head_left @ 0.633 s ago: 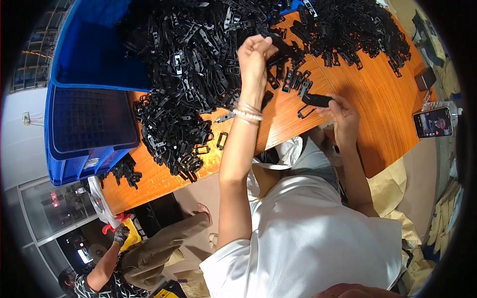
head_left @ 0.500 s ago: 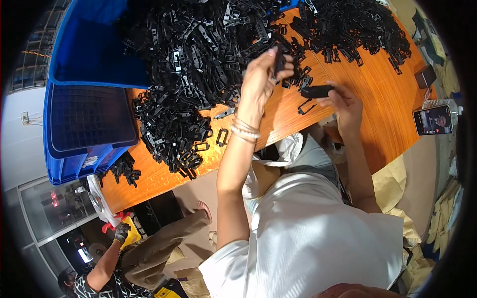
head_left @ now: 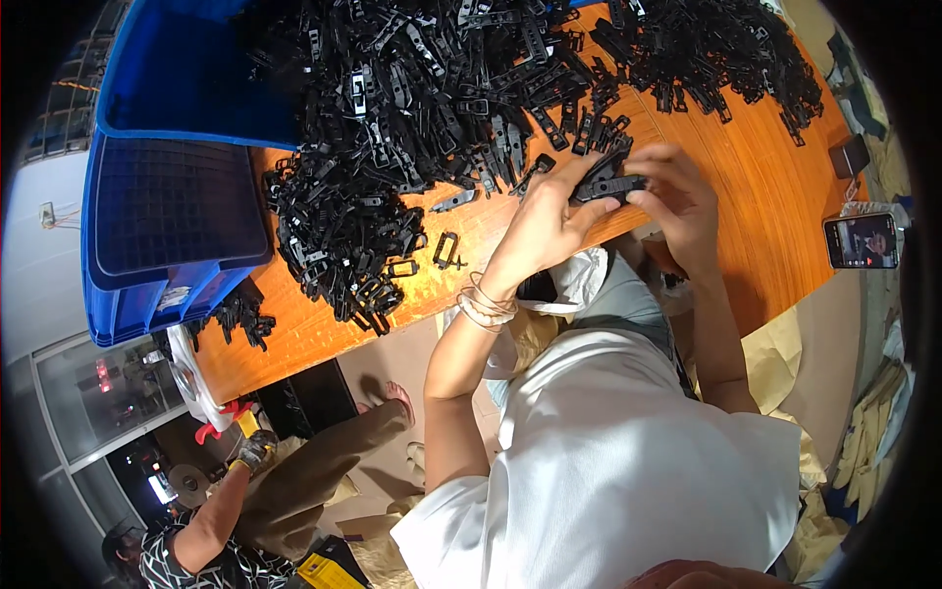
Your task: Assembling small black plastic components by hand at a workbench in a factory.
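Above the front edge of the table, my two hands come together around dark plastic pieces. My left hand (head_left: 551,211) grips a black elongated plastic part (head_left: 610,187) with a ribbed face, its thumb along the near side. From the other side, my right hand (head_left: 677,196) pinches the right end of the same cluster with thumb and fingers. Whether the pieces are fitted together or only touching, I cannot tell. Just beyond my fingers lie more loose black plastic parts (head_left: 510,142). Small black rectangular frames (head_left: 447,250) rest left of my left wrist.
Heaped black parts (head_left: 392,88) cover the far left of the wooden table (head_left: 756,216), with another pile (head_left: 721,54) at far right. Blue crates (head_left: 182,226) stand at left. A phone (head_left: 862,241) leans at right. Another person (head_left: 201,525) works at lower left.
My left hand has come down and nearer, my right hand slightly left, and the separate black parts they held now meet. The other person's gloved hand has shifted slightly.
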Demonstrator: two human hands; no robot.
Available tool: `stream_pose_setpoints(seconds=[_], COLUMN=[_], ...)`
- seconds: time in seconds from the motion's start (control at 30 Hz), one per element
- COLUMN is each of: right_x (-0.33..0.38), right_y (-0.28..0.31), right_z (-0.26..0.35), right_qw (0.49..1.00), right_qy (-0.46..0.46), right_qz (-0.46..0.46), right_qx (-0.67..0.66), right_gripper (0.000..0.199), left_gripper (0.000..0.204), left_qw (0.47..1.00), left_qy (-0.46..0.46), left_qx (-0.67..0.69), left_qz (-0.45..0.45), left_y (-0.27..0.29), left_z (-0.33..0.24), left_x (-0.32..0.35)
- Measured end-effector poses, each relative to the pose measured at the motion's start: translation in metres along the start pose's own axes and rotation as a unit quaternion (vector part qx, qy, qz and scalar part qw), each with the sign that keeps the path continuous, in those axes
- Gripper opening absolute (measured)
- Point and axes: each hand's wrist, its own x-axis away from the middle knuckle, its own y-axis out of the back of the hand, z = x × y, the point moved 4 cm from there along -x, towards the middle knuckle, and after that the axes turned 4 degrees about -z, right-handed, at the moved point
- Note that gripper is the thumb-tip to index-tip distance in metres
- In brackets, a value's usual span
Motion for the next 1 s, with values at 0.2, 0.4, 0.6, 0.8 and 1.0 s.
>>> stream_pose_setpoints(seconds=[0.2, 0.4, 0.6, 0.8, 1.0], right_x=[-0.001, 0.001, 0.03, 0.049, 0.028], right_y=[-0.002, -0.002, -0.031, -0.062, -0.029], right_z=[0.002, -0.011, -0.032, -0.032, -0.042], right_qw=[0.997, 0.993, 0.961, 0.962, 0.983], right_qy=[0.007, -0.057, -0.177, -0.015, -0.007], right_qz=[0.059, 0.099, 0.211, 0.255, 0.101], right_qx=[0.042, -0.03, 0.003, 0.098, 0.157], right_gripper=[0.03, 0.028, 0.021, 0.02, 0.011], left_gripper=[0.035, 0.035, 0.021, 0.013, 0.009], left_qw=[0.998, 0.986, 0.964, 0.84, 0.846], left_qy=[-0.056, 0.038, 0.027, 0.161, 0.055], left_qx=[0.009, 0.159, -0.167, -0.443, -0.426], left_qz=[0.003, 0.008, -0.204, -0.267, -0.314], left_y=[-0.002, -0.011, 0.034, 0.075, 0.076], left_z=[0.002, 0.015, 0.03, 0.065, 0.054], left_x=[0.012, 0.038, 0.08, 0.113, 0.102])
